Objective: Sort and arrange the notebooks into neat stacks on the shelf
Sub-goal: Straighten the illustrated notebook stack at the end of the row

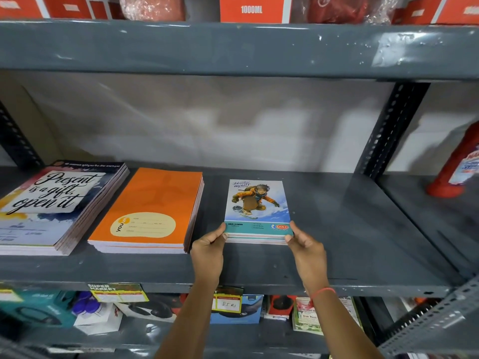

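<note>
A small stack of notebooks with a snowboarder cover (257, 203) lies flat on the grey shelf (350, 229), near its middle. My left hand (209, 251) grips the stack's near left corner and my right hand (305, 248) grips its near right corner. To the left sits a stack of orange notebooks (150, 203). Further left is a taller stack with a "Present is a gift, open it" cover (51, 200).
A red bottle (453, 172) stands on the neighbouring shelf at the right, behind a perforated upright (388, 130). Red boxes (252, 9) fill the shelf above. Packaged goods and price tags (227, 303) sit on the shelf below.
</note>
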`<state>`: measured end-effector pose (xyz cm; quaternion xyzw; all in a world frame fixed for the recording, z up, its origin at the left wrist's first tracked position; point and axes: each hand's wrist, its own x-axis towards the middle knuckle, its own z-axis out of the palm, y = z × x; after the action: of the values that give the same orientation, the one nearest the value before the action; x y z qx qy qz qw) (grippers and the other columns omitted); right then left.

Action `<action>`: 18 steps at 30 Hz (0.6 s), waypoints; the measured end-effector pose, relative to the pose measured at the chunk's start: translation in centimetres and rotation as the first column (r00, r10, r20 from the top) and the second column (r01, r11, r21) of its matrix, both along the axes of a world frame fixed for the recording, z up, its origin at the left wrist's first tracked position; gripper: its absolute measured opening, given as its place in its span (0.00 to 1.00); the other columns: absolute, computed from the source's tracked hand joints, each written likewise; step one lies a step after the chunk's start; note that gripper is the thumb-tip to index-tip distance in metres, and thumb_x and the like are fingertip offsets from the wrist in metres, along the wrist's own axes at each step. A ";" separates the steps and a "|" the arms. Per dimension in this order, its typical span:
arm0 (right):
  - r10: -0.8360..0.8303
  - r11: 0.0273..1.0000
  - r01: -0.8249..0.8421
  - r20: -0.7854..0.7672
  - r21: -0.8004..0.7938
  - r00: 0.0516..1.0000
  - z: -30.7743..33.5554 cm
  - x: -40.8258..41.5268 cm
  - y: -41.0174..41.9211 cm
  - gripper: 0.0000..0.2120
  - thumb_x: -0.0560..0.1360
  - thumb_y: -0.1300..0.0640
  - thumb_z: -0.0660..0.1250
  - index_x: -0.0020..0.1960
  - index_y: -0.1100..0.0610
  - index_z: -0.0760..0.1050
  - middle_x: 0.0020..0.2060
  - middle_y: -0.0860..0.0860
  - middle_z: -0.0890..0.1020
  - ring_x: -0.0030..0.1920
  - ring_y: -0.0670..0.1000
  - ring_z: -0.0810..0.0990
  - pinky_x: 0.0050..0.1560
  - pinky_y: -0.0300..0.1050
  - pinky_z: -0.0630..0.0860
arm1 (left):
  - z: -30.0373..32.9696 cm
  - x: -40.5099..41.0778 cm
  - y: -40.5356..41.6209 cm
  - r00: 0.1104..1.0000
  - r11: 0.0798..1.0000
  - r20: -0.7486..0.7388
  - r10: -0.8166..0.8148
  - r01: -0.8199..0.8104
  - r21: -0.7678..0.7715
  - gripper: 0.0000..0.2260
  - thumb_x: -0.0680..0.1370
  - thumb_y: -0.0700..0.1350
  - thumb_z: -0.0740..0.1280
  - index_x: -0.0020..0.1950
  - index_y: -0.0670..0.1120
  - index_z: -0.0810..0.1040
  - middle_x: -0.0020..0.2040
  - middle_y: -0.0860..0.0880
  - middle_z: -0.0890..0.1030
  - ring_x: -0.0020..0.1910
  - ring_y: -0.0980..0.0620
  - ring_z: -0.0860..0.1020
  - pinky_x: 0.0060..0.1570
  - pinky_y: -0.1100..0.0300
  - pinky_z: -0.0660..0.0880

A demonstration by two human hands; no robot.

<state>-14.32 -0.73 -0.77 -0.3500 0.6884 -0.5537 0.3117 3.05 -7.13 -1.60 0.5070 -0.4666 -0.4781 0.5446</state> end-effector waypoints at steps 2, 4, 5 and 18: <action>0.001 1.000 -0.001 -0.001 -0.006 1.000 0.0 0.0 0.0 0.19 0.76 0.60 0.65 0.66 0.51 0.72 0.57 0.48 0.82 0.48 0.40 0.78 0.61 0.39 0.70 | -0.1 -0.1 0.0 1.000 1.000 0.001 0.003 -0.003 -0.011 0.13 0.74 0.34 0.65 0.58 0.38 0.78 0.50 0.48 0.80 0.50 0.53 0.77 0.41 0.77 0.76; -0.007 1.000 0.007 -0.012 -0.007 1.000 -0.2 0.0 -0.1 0.19 0.76 0.60 0.65 0.66 0.51 0.72 0.56 0.47 0.82 0.49 0.41 0.78 0.63 0.41 0.71 | -0.2 -0.1 -0.1 1.000 1.000 -0.008 0.004 -0.004 0.005 0.12 0.74 0.35 0.66 0.57 0.39 0.78 0.50 0.48 0.80 0.48 0.56 0.77 0.41 0.74 0.77; -0.013 1.000 0.013 -0.014 -0.007 1.000 -0.3 0.0 -0.2 0.19 0.76 0.59 0.65 0.66 0.51 0.72 0.55 0.46 0.82 0.49 0.41 0.78 0.63 0.42 0.72 | -0.3 -0.1 -0.2 1.000 1.000 -0.014 0.009 -0.008 0.021 0.12 0.74 0.35 0.66 0.57 0.40 0.79 0.50 0.48 0.81 0.47 0.58 0.77 0.42 0.72 0.77; -0.052 0.998 0.051 -0.038 -0.027 0.998 -1.1 -0.3 -0.7 0.17 0.76 0.58 0.65 0.65 0.50 0.74 0.48 0.41 0.80 0.41 0.34 0.76 0.37 0.17 0.70 | 0.0 -0.3 0.0 0.997 0.998 0.056 0.060 -0.061 0.021 0.11 0.74 0.37 0.67 0.56 0.42 0.80 0.51 0.47 0.82 0.46 0.58 0.77 0.46 0.68 0.74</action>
<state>-14.61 -1.41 -1.92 -0.3467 0.6960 -0.5635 0.2792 2.72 -7.15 -1.62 0.5399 -0.4606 -0.4524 0.5400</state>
